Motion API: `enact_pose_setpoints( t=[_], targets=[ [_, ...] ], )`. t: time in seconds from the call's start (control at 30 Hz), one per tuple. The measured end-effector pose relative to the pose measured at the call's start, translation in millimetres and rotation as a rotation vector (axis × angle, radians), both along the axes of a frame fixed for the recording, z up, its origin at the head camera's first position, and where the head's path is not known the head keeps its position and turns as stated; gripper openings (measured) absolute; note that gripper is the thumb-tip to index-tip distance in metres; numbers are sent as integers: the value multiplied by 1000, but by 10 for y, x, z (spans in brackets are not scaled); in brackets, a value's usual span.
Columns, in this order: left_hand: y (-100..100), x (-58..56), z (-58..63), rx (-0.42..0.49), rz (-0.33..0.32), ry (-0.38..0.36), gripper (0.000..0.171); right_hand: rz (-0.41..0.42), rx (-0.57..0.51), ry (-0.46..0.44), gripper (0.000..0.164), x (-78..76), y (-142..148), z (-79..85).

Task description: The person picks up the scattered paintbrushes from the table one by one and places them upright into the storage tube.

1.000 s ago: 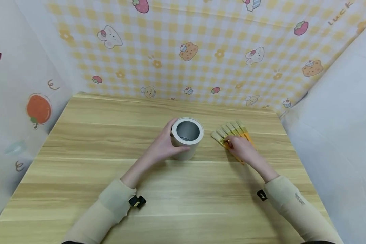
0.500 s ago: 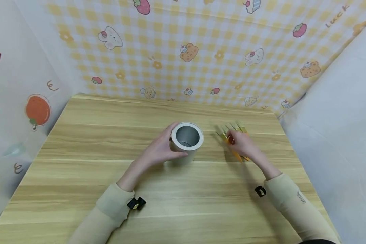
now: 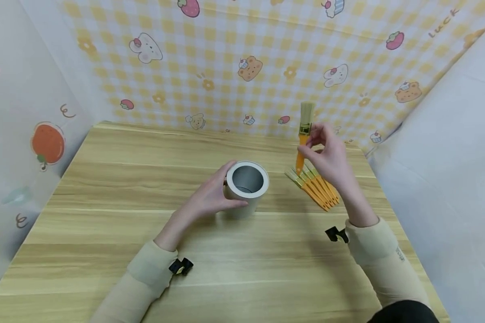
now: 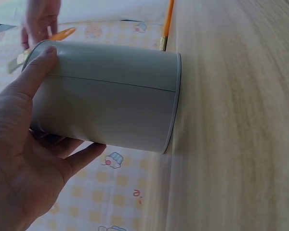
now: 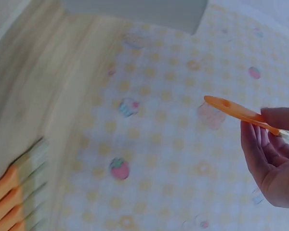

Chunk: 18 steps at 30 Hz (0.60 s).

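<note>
Above the fanned orange-handled brushes point(image 3: 318, 192) on the desk point(image 3: 242, 273), the right hand point(image 3: 330, 156) pinches a single brush point(image 3: 302, 142) by its handle, bristles uppermost. Left of them stands a pale grey cylinder point(image 3: 244, 208) (mouth upward, hollow within), the left hand point(image 3: 210, 196) curved around its side, thumb nearest the viewer.

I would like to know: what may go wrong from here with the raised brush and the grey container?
The raised brush, pinched in the right hand, might slip and disturb the fanned brushes lying nearby. The grey container, held from one side by the left hand, could perhaps shift if bumped.
</note>
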<state>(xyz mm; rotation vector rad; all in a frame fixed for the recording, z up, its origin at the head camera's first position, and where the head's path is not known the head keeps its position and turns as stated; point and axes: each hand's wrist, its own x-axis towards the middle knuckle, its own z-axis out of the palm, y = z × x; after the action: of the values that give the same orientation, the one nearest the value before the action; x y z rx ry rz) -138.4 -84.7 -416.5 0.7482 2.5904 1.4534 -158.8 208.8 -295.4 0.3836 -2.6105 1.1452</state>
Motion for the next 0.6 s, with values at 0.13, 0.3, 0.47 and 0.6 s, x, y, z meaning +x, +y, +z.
enact_pose_setpoints(
  t=[0.13, 0.3, 0.47, 0.6],
  targets=[
    [-37, 1, -10, 1, 5, 12, 105, 28, -151, 22, 29, 49, -294, 114],
    [-43, -1, -13, 14, -2, 27, 104, 134, -251, 38, 26, 85, -552, 88],
    [-11, 2, 7, 6, -16, 19, 105, 170, -255, 40, 26, 108, -650, -44],
    [-17, 12, 25, -10, -8, 0, 109, 183, -183, 31, 28, 105, -714, -181]
  ],
)
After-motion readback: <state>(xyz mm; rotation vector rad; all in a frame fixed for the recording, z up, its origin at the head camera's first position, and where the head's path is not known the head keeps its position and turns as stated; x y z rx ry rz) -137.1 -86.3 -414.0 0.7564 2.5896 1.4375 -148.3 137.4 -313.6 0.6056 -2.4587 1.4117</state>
